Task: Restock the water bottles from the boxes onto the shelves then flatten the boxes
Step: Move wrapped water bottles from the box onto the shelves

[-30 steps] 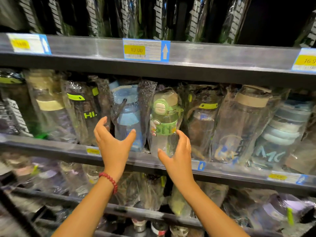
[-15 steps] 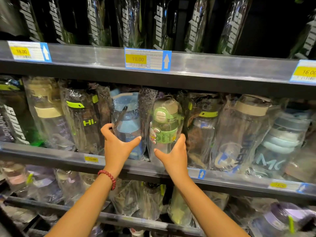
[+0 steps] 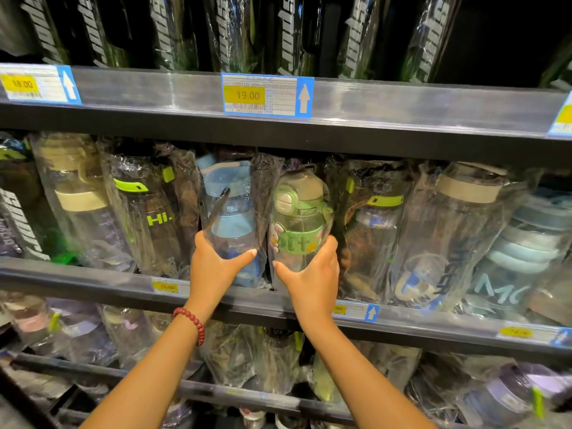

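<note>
Middle shelf (image 3: pixel 93 281): hands grip wrapped blue bottle (image 3: pixel 230 224), green bottle (image 3: pixel 298 224).

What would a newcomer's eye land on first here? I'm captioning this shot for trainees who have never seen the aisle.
First the two hands at the centre of the middle shelf: the left hand grips a blue-lidded bottle, the right hand grips a green-lidded bottle beside it, both in clear plastic wrap. Next the yellow 19.00 price tag on the shelf edge above, and the red bead bracelet on the left wrist.
</note>
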{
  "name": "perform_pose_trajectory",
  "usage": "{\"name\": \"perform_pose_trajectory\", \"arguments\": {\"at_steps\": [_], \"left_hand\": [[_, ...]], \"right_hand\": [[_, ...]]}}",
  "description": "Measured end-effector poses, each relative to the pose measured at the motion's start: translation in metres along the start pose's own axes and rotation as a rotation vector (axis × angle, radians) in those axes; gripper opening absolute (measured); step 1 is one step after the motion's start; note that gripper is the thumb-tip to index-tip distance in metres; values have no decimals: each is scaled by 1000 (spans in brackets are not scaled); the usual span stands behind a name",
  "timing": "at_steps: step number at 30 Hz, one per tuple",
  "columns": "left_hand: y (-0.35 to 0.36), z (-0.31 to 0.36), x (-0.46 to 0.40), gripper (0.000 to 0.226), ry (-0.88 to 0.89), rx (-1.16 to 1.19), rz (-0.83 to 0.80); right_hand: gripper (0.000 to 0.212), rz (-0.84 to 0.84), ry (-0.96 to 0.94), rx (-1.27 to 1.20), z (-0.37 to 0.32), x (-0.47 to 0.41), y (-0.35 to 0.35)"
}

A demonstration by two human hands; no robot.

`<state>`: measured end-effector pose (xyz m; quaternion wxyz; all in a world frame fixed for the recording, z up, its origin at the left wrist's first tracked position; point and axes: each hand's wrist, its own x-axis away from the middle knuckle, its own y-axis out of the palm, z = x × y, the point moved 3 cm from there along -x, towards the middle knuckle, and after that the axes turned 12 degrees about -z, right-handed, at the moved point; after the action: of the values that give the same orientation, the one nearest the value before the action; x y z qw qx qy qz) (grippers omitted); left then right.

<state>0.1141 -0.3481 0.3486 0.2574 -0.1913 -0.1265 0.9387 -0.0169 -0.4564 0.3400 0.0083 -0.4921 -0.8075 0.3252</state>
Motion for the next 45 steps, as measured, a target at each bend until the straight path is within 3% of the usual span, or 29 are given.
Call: {"name": "perform_pose_trajectory", "arguments": {"at_steps": [7,19,38,45], "left_hand": [[-9,1,-6,82,25,-27,-86],[-20,-12,-17,79,37,66,-236],[-22,-20,-14,89,-11,78,-270],[-22,-6,-4,86,6,13,-215]], "right_hand": [[94,-4,-18,-15,3,0,0],[69,-85,-58,-58,10,-7,-7],[72,-146,-84,-104,10,-4,-12],[91,-223,-72,-54,6,1,-21]]}}
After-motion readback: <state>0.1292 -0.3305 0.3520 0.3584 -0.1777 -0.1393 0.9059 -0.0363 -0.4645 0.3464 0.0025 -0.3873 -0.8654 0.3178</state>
